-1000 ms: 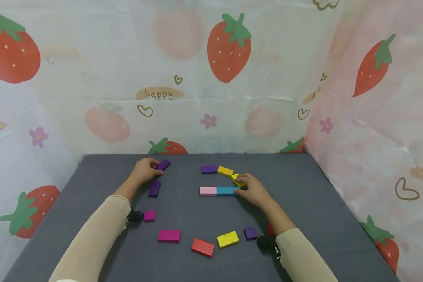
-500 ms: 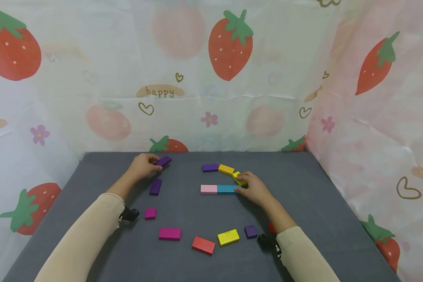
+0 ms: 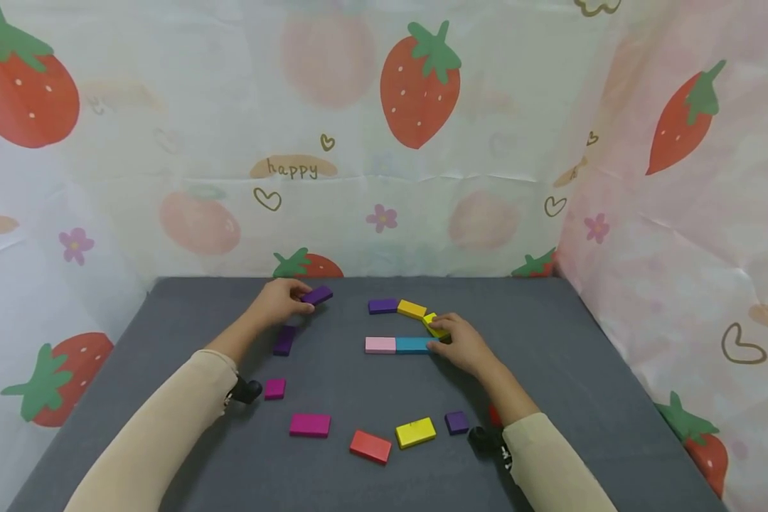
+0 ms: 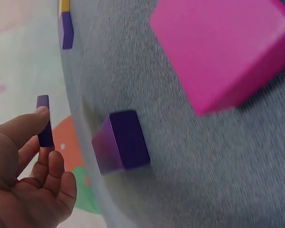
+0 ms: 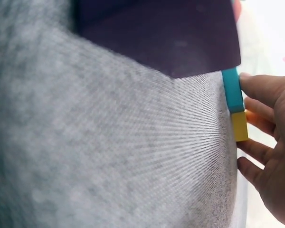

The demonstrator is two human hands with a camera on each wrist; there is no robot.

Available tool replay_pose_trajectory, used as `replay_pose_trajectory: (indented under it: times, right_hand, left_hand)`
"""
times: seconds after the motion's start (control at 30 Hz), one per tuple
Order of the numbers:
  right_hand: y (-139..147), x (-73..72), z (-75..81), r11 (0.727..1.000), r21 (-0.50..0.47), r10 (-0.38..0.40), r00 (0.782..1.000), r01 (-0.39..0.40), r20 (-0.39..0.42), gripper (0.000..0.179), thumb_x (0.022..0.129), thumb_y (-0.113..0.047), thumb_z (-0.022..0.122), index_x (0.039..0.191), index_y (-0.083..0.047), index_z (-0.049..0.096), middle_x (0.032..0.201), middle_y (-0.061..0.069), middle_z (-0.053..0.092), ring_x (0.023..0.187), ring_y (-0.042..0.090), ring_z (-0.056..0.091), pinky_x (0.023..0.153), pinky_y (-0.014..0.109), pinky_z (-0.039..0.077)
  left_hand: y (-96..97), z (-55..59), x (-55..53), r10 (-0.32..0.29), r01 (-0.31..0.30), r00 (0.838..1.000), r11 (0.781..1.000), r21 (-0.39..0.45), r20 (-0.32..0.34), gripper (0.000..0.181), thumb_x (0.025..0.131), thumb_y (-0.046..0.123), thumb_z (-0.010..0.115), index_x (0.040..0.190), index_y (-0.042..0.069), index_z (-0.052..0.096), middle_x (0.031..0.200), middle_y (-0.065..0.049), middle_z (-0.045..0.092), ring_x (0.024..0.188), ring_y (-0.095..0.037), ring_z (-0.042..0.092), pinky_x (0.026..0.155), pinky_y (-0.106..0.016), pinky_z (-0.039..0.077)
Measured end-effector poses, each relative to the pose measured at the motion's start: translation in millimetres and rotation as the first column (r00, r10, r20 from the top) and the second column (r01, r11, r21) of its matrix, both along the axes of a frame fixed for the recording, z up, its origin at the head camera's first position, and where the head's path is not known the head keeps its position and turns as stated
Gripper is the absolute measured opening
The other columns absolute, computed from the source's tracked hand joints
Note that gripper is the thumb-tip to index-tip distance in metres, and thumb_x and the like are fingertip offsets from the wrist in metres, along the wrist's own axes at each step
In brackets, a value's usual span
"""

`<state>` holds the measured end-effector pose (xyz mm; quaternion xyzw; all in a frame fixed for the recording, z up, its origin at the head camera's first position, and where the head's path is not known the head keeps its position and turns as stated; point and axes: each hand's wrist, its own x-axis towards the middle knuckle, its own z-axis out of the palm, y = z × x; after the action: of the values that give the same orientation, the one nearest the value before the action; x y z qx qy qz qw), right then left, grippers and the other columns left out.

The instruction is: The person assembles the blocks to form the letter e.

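At the back left in the head view, my left hand [image 3: 281,302] pinches a purple block [image 3: 318,295]. The left wrist view has this held block [image 4: 45,130] between thumb and fingers, raised over the tabletop. Below it lies another purple block [image 3: 284,340]. My right hand [image 3: 461,345] rests at the right end of an arc, fingertips against a yellow block [image 3: 432,326] and thumb at the blue block [image 3: 412,345]. Its palm side covers part of both blocks. A pink block [image 3: 380,345] adjoins the blue one; a golden-yellow block [image 3: 412,308] and purple block [image 3: 382,306] continue the arc.
On the grey tabletop [image 3: 358,398], a magenta square [image 3: 275,389], magenta block [image 3: 310,425], red block [image 3: 370,446], yellow block [image 3: 415,432] and purple square [image 3: 457,423] curve along the front. A red piece [image 3: 496,415] is partly behind the right forearm. A strawberry-print curtain [image 3: 333,121] borders the back.
My left hand has lifted the purple block slightly and carried it right, toward the arc. The right hand has stayed at the yellow and blue blocks.
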<state>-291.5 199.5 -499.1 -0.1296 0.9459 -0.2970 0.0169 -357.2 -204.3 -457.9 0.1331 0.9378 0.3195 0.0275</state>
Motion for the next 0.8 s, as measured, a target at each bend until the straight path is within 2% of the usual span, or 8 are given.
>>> replay_pose_trajectory:
  times: [0.23,0.4,0.8]
  right_hand:
    - [0.8,-0.6,-0.1,1.0,0.0,0.007,1.0,-0.007,-0.014,0.047,0.096,-0.026,0.075,0.138,-0.007,0.064,0.143,0.012,0.056,0.133,0.035,0.053,0.111,0.053,0.042]
    - [-0.5,-1.3,-0.6,1.0,0.001,0.01,1.0,-0.01,-0.015,0.047,0.095,-0.026,0.075,0.137,-0.007,0.065,0.142,0.012,0.056,0.133,0.034,0.053,0.112,0.052,0.042]
    - [-0.8,0.8,2.2,1.0,-0.003,0.003,1.0,-0.003,-0.009,0.048,0.095,-0.025,0.075,0.137,-0.006,0.065,0.142,0.012,0.056,0.134,0.035,0.052,0.112,0.053,0.042]
  left_hand:
    - [14.2,-0.4,1.3,-0.012,0.012,1.0,1.0,0.006,0.002,0.048,0.093,0.027,0.077,0.133,0.004,0.066,0.119,-0.015,0.071,0.109,-0.03,0.065,0.093,-0.048,0.052]
    - [22.1,-5.7,0.7,-0.016,0.016,1.0,0.999,0.029,0.017,0.048,0.093,0.027,0.077,0.133,0.004,0.066,0.121,-0.015,0.071,0.112,-0.031,0.065,0.094,-0.048,0.052]
    - [49.8,-9.9,2.8,-0.021,0.021,1.0,1.0,-0.001,0.016,0.045,0.09,0.026,0.08,0.129,0.004,0.069,0.114,-0.012,0.073,0.104,-0.026,0.066,0.091,-0.045,0.052]
